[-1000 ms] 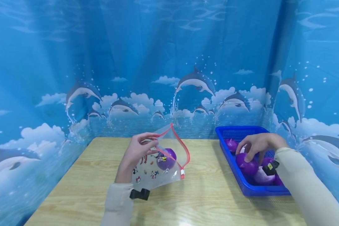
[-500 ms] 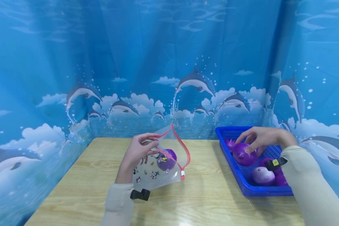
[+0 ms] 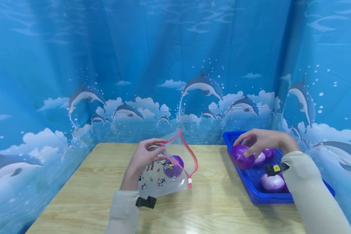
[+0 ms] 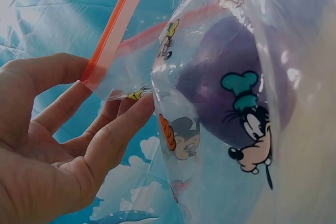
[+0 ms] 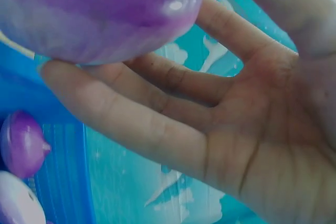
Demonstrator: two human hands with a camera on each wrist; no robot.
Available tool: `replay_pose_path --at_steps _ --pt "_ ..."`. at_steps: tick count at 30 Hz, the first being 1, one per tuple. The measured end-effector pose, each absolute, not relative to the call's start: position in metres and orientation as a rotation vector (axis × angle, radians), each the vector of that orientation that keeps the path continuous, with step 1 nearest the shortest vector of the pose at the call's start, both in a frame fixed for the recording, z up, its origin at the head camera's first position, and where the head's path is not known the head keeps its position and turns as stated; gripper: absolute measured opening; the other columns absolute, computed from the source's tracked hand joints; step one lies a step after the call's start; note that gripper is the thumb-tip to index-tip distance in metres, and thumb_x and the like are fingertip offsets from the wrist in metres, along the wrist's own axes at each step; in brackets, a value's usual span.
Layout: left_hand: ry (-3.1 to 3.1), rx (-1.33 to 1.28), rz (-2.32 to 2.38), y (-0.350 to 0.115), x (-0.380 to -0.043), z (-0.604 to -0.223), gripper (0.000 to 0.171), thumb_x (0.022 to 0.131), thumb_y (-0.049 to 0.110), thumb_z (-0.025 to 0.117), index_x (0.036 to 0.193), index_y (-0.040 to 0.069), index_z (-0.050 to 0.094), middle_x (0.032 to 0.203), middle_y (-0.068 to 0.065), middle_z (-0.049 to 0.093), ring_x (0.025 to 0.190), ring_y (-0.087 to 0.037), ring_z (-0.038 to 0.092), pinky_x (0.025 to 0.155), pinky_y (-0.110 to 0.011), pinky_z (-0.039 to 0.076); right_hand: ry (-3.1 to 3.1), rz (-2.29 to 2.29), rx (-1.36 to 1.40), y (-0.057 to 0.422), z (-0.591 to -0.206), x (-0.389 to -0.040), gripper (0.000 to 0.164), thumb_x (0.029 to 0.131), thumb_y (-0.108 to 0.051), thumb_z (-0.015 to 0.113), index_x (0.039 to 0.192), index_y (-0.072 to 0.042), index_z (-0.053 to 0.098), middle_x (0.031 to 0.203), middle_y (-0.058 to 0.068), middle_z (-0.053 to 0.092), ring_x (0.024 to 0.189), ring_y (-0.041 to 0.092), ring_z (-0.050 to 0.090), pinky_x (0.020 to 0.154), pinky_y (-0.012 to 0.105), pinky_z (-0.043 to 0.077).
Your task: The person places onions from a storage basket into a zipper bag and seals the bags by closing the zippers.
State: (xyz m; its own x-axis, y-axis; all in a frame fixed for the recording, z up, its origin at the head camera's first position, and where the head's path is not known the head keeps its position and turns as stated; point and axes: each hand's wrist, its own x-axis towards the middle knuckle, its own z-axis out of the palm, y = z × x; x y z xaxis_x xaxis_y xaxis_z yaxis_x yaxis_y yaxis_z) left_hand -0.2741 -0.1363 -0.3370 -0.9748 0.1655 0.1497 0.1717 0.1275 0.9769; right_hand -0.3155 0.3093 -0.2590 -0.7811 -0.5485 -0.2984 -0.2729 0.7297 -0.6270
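Observation:
My left hand [image 3: 143, 157] pinches the edge of a clear zip bag [image 3: 171, 188] with a red-orange zip strip and printed cartoon figures. The bag's mouth gapes toward the right, and a purple onion [image 3: 176, 167] lies inside it. In the left wrist view, the thumb and fingers hold the film [image 4: 181, 182] beside the strip. Over the left rim of a blue basket [image 3: 247, 185], my right hand [image 3: 264, 141] grips another purple onion [image 3: 241, 158] between thumb and fingers. The right wrist view shows that onion [image 5: 105, 19] close up, its top cut off by the frame.
Several more purple and whitish onions [image 3: 272, 183] sit in the basket, partly hidden by the right forearm. The wooden table [image 3: 210, 201] stretches between bag and basket. A blue dolphin-print curtain [image 3: 152, 65] hangs behind and on both sides.
My right hand has lifted the onion and moved it left, from inside the basket to above its left rim. Onions behind it now show. The left hand and bag have barely moved.

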Motion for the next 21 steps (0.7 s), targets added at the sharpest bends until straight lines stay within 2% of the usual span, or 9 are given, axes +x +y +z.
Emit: replay_pose_path --at_steps 6,11,16,21 --pt "-2.349 -0.366 -2.039 -0.137 -0.273 -0.337 0.034 0.098 0.011 0.068 0.132 0.006 0.067 0.119 -0.017 0.063 0.094 -0.017 0.071 0.089 -0.039 0.066 2.462 -0.785 -0.697 0.284 -0.259 -0.316 0.050 0.090 -0.026 0.079 0.136 -0.016 0.065 0.134 0.020 0.060 0.109 0.028 0.066 0.085 0.041 0.067" --pt "-2.354 -0.362 -2.031 -0.136 -0.273 -0.336 0.034 0.099 0.011 0.068 0.132 0.007 0.067 0.119 -0.016 0.063 0.095 -0.017 0.071 0.089 -0.039 0.066 2.436 -0.801 -0.761 0.264 -0.257 -0.317 0.050 0.091 -0.024 0.079 0.137 -0.014 0.064 0.130 0.018 0.065 0.102 0.027 0.069 0.082 0.040 0.067" --pt "-2.353 -0.348 -2.024 -0.137 -0.274 -0.336 0.033 0.099 0.013 0.069 0.132 0.009 0.068 0.119 -0.014 0.063 0.098 -0.020 0.072 0.091 -0.039 0.066 2.460 -0.810 -0.815 0.245 -0.255 -0.318 0.049 0.090 -0.025 0.081 0.135 -0.016 0.066 0.128 0.014 0.068 0.114 0.029 0.066 0.086 0.040 0.067" --pt "-2.333 -0.349 -2.032 -0.139 -0.274 -0.335 0.034 0.098 0.013 0.069 0.132 0.009 0.068 0.120 -0.015 0.063 0.101 -0.024 0.072 0.092 -0.040 0.066 2.494 -0.814 -0.884 0.221 -0.252 -0.318 0.049 0.089 -0.026 0.081 0.135 -0.017 0.066 0.127 0.011 0.069 0.117 0.030 0.066 0.091 0.042 0.065"
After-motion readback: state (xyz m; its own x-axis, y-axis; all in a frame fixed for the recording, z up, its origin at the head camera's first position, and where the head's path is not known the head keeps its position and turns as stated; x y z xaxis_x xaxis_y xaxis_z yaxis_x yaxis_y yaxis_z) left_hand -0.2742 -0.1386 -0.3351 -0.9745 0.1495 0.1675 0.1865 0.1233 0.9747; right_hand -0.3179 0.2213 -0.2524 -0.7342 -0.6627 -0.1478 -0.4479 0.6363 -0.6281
